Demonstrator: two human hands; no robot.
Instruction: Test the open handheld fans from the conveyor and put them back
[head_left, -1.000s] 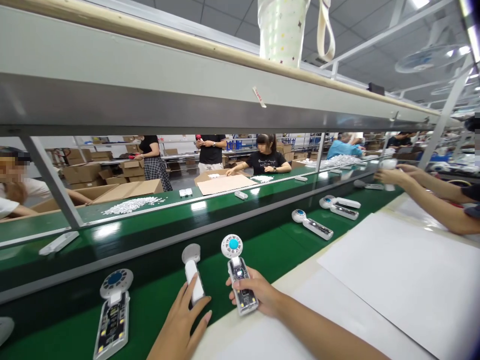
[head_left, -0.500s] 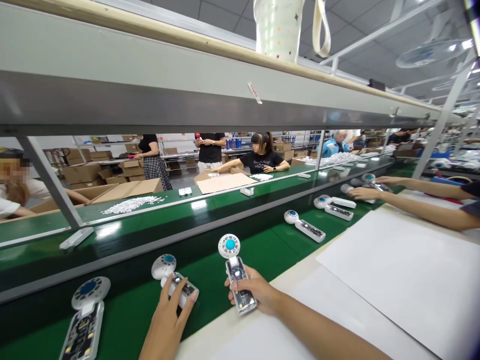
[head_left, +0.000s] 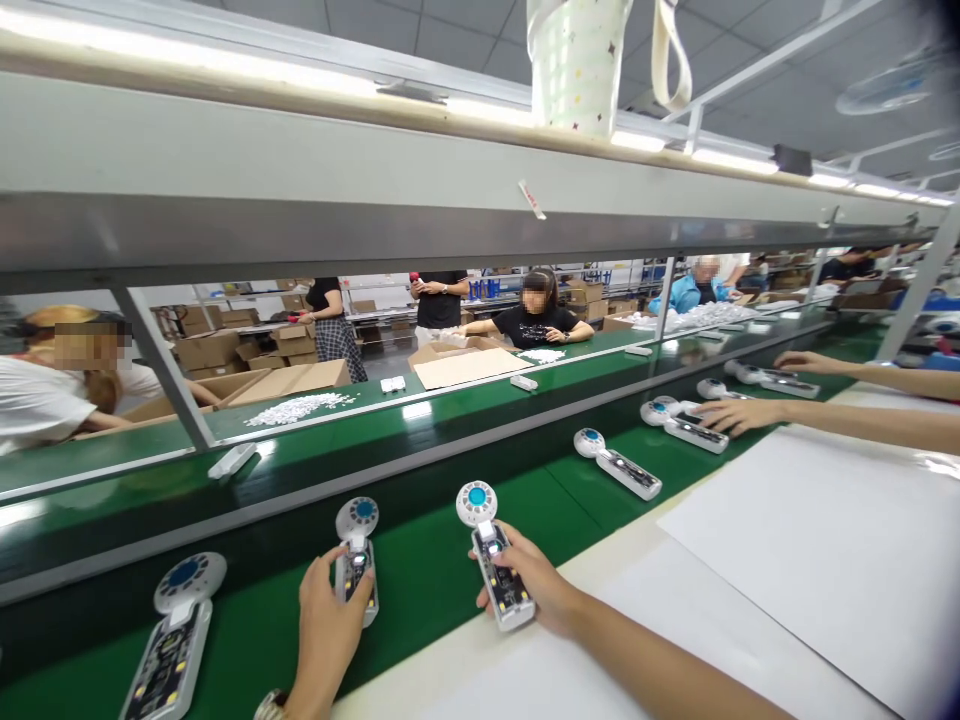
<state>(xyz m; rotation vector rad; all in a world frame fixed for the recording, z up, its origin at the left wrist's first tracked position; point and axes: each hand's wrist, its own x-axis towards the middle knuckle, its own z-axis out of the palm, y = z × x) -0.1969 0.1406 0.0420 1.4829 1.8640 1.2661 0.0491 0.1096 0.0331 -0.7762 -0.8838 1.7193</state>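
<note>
Nearest device (head_left: 169, 660): at 8 o'clock, circuit side up on the green belt (head_left: 420, 605).
Left hand (head_left: 330, 610): at 7 o'clock, thumb and fingers gripping the second device (head_left: 358, 553), its round head toward 12.
Right hand (head_left: 544, 582): between 5 and 6 o'clock, apart from the left, wrapped around the third device (head_left: 508, 592), at 6.
White sheet (head_left: 810, 545): at 4 o'clock, beside the belt.
Co-worker's hands (head_left: 742, 413): at 3 o'clock, near more devices (head_left: 694, 434).
White pile (head_left: 300, 408): at 9 o'clock, past the belt.

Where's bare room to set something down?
Bare green belt lies between the held device in the right hand and the next device rightward; the white sheet looks bare too. Crowded: around the co-worker's hands, among several devices.
</note>
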